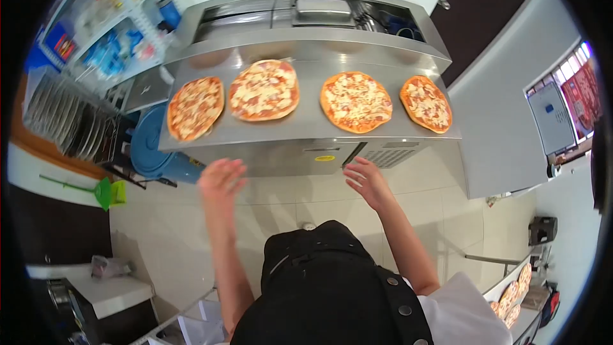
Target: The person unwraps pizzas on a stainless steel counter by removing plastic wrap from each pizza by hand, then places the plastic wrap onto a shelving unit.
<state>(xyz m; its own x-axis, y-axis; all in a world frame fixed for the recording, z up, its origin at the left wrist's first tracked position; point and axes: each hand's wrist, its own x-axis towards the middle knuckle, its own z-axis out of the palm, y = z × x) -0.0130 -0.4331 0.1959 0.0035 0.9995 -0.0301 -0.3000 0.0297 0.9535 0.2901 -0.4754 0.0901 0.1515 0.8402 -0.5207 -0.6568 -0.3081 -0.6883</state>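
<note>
Both hands are in the air in front of a steel counter (309,105), apart from it and holding nothing. My left hand (222,177) has its fingers spread, a little blurred, below the counter's front edge. My right hand (369,182) is open too, fingers apart, farther right. Several pizzas lie in a row on the steel top: an oval pizza (196,108) at the left, a larger pizza (264,90) beside it, a round pizza (355,102) right of the middle, and a smaller pizza (426,103) at the right end. Melted-looking cheese and reddish bits cover them.
Behind the counter top is a recessed rail with a lidded steel pan (323,11) and utensils. A blue bin (153,144) stands at the left, near a rack of round pans (64,115). More pizzas (509,300) lie on a surface at lower right.
</note>
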